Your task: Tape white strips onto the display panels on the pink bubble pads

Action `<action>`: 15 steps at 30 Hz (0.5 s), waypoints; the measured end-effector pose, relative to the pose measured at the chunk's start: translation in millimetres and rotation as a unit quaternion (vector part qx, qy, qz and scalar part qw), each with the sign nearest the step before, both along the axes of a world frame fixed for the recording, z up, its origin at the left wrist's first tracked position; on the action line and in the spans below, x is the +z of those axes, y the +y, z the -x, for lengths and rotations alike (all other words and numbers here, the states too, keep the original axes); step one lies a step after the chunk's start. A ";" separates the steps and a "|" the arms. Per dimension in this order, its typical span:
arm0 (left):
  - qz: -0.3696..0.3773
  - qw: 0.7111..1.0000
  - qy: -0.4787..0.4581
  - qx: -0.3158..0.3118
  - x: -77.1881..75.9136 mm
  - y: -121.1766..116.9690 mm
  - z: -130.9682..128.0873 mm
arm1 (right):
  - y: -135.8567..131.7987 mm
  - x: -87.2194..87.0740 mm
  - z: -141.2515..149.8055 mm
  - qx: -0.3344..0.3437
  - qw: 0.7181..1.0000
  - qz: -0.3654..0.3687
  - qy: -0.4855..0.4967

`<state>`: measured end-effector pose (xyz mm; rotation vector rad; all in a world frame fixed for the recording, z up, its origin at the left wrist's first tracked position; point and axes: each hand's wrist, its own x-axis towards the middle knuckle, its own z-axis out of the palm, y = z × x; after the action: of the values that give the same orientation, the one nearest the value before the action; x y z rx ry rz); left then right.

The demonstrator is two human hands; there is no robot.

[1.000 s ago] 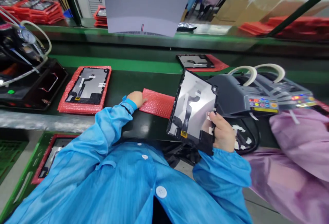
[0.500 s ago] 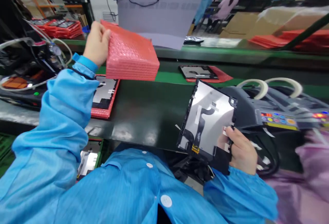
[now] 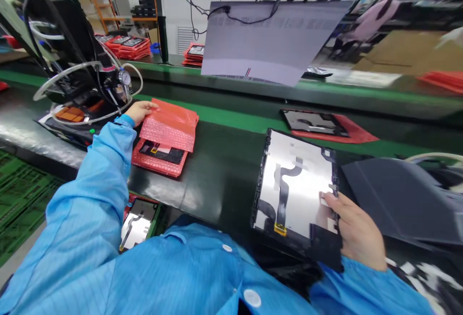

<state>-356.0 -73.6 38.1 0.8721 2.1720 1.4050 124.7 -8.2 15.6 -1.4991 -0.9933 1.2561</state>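
Observation:
My left hand [image 3: 140,111] pinches the far left corner of a red bubble-wrap bag [image 3: 172,121]. That bag lies over a display panel [image 3: 162,152], which rests on more red bubble wrap at the left of the bench; the panel's near strip shows. In my right hand [image 3: 358,225] is a tablet screen assembly [image 3: 300,184], gripped by its right edge, thumb on the silvery back. A dark flex cable with a gold connector runs down its back. It is held tilted above the bench's near edge, apart from the bag.
Another panel on a red bag [image 3: 318,124] lies on the green strip behind. At the left stands a machine with hoses and a gauge [image 3: 125,77]; at the right, a dark grey machine [image 3: 398,199]. A panel in a green crate [image 3: 139,223] sits below the bench edge.
My left hand has lowered the red bag from the air onto the panel at the left. My right hand still holds the screen assembly. The view has turned left.

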 end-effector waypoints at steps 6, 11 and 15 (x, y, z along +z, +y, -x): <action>0.109 0.994 0.001 0.010 -18.8 -24.8 21.5 | 5.1 6.1 35.0 0.040 0.998 0.038 0.009; 0.161 0.985 0.059 -0.026 -32.0 -32.1 20.6 | 5.1 8.6 54.0 0.115 0.992 0.050 0.028; 0.187 0.978 0.095 -0.020 -34.4 -25.3 16.3 | 9.6 4.7 67.3 0.157 0.986 0.026 0.044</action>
<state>-372.3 -98.9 3.7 0.9291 2.4357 0.8786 57.4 1.4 20.2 -1.3486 -1.1774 1.5674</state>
